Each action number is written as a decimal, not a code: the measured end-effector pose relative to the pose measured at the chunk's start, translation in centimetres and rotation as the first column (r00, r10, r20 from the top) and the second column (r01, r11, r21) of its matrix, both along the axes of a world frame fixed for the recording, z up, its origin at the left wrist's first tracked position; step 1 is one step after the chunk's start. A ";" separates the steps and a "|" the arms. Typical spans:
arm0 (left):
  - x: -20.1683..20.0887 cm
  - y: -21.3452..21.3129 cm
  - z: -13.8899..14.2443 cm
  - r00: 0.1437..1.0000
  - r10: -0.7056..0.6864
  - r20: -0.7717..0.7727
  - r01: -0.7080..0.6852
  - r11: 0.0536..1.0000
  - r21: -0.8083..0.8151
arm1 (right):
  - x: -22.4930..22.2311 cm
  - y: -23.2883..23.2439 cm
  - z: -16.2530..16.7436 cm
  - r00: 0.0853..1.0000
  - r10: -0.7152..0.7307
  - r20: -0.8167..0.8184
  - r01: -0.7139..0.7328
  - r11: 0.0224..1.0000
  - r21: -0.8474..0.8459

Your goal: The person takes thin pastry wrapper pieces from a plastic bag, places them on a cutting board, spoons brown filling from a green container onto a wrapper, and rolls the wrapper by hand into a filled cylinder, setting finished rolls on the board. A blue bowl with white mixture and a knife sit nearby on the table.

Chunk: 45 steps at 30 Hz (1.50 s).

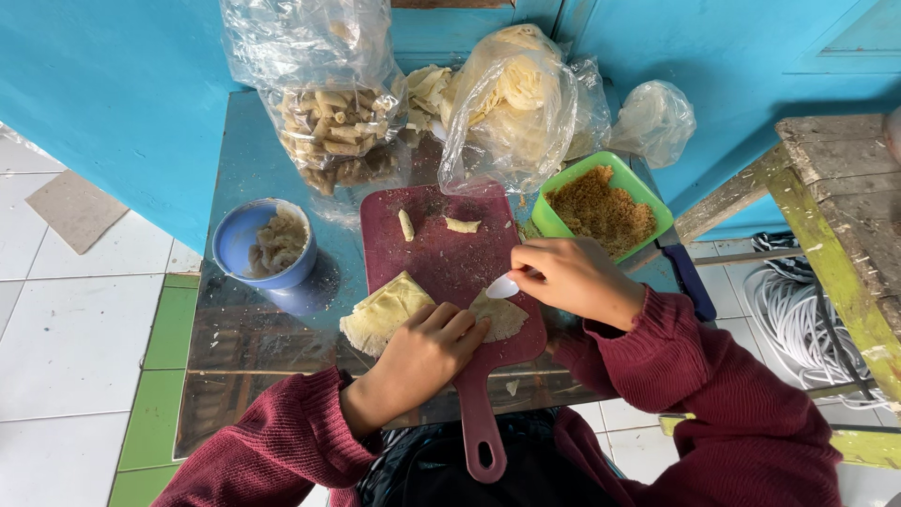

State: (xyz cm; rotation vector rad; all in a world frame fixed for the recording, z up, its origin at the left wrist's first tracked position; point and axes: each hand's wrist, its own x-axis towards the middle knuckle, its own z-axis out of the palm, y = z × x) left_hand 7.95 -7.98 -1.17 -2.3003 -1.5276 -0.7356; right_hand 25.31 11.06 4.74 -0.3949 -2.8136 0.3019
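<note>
On the red cutting board, the left hand presses flat on a thin yellow wrapper. The right hand, just above it, pinches a white spoon. A green tub of crumbs sits beside the board.

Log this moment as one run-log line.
left hand: pressing wrapper | right hand: holding white spoon over it | cutting board: two rolled pieces
</note>
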 end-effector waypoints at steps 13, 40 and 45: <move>0.1 0.0 0.0 1.000 0.006 -0.008 -0.006 1.000 -0.005 | -2.3 0.5 -0.7 0.973 0.107 0.203 -0.147 0.970 0.194; 0.4 -0.1 0.5 0.998 -0.010 0.057 0.007 0.998 0.056 | 0.0 -3.5 -0.3 0.995 0.046 -0.089 -0.011 0.934 0.357; 0.4 0.0 0.1 0.999 -0.009 0.047 0.009 1.000 0.020 | 0.0 -3.9 -1.9 1.000 0.002 -0.020 0.008 0.877 0.481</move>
